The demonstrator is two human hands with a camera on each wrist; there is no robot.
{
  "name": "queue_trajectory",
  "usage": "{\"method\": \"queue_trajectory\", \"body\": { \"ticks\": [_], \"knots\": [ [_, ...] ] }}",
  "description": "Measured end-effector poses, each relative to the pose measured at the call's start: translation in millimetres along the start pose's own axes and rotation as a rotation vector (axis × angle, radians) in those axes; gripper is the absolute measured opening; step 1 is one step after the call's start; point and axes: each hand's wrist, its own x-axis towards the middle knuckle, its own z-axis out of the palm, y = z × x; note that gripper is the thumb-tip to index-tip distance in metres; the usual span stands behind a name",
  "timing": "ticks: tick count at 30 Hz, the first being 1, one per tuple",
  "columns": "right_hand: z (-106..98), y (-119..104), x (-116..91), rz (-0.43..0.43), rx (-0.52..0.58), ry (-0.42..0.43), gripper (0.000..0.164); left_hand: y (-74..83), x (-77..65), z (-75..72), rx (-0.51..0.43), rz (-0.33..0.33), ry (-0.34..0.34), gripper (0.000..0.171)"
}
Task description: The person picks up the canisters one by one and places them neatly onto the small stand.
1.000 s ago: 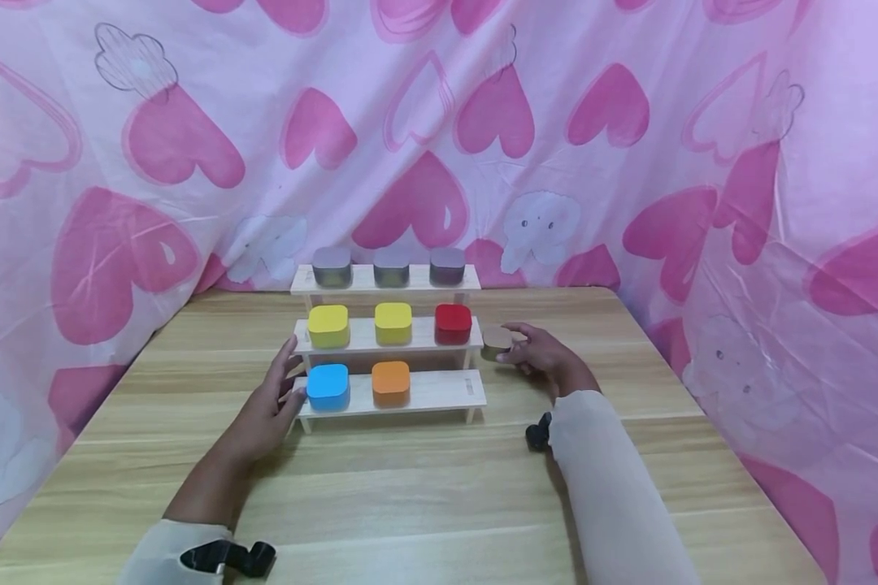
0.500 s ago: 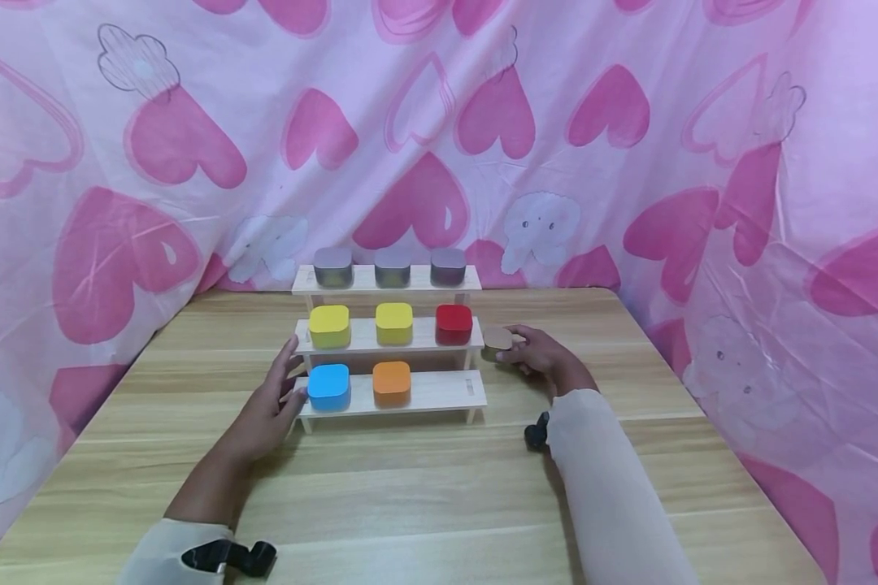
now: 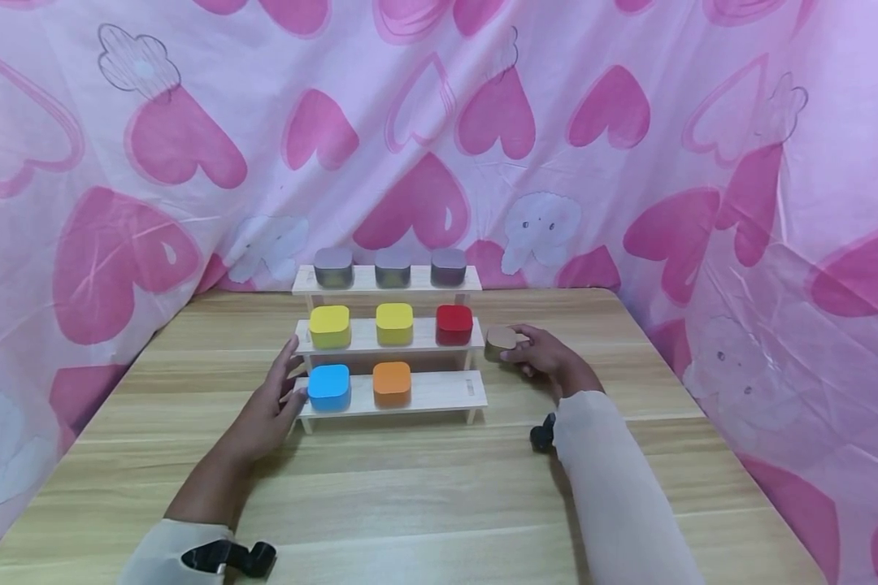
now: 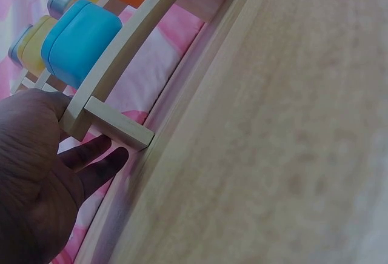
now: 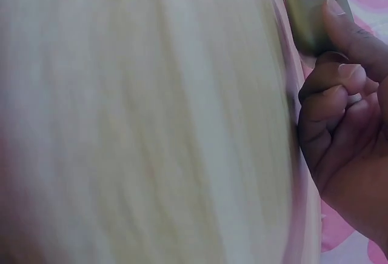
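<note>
A three-tier wooden display stand (image 3: 439, 392) stands on the table. My left hand (image 3: 267, 410) is at its left end, the thumb at the end of the front board and the fingers reaching past the leg in the left wrist view. Closest to that hand is a blue rounded-square tin (image 3: 329, 387), with an orange tin (image 3: 391, 384) beside it on the front tier. Just right of the middle tier, my right hand (image 3: 549, 357) pinches a gold-brown tin (image 5: 306, 19) between thumb and fingers. The lid seam of this tin shows in the right wrist view.
Two yellow tins (image 3: 394, 324) and a red tin (image 3: 454, 325) sit on the middle tier. The back tier bears three grey tins (image 3: 393, 268). The wooden table (image 3: 410, 504) runs back to a pink heart-patterned curtain (image 3: 410, 122) that surrounds it.
My right hand has shifted slightly to the right with the gold-brown tin, widening the space between it and the stand. The left hand and the stand have stayed in place.
</note>
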Motion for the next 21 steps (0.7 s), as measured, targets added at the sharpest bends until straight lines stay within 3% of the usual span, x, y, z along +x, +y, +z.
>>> {"method": "queue_trajectory", "body": {
  "ticks": [6,15,21],
  "knots": [
    [-7,3,-2,-0.039,-0.054,0.002,0.074,3.2,-0.1,0.6,-0.001,0.004,-0.003,0.096],
    [-16,-4,-16,-0.162,-0.038,-0.044,0.054,8.0,-1.9,-0.4,0.000,0.004,-0.001,0.097],
    [-16,-14,-29,-0.182,-0.026,-0.020,0.057,6.9,-1.0,-0.6,0.003,0.002,-0.001,0.096]
  ]
}}
